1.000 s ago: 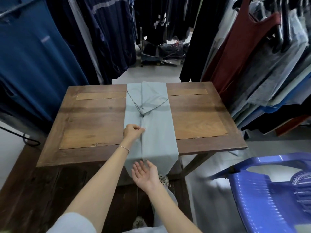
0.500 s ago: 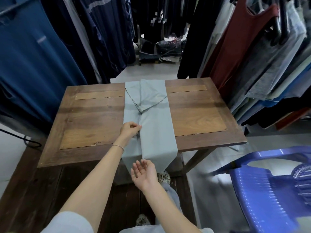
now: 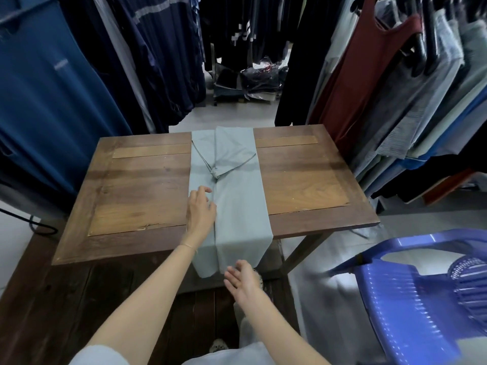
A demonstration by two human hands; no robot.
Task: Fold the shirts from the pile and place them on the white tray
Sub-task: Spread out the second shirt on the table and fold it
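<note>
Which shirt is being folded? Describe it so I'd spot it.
Find the wooden table between hanging clothes. Down its middle runs a pale grey-green shirt, folded into a long strip. Its neighbours hang; it alone lies flat, under the left hand.

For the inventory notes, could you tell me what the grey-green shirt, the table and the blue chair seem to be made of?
Shirt: thin matt woven cloth, perhaps cotton; it creases softly and holds sharp folds. Table: wood, faintly glossy; grain shows in its lighter inset panels. Chair: moulded plastic; glossy highlights on its ribbed blue surface.
</note>
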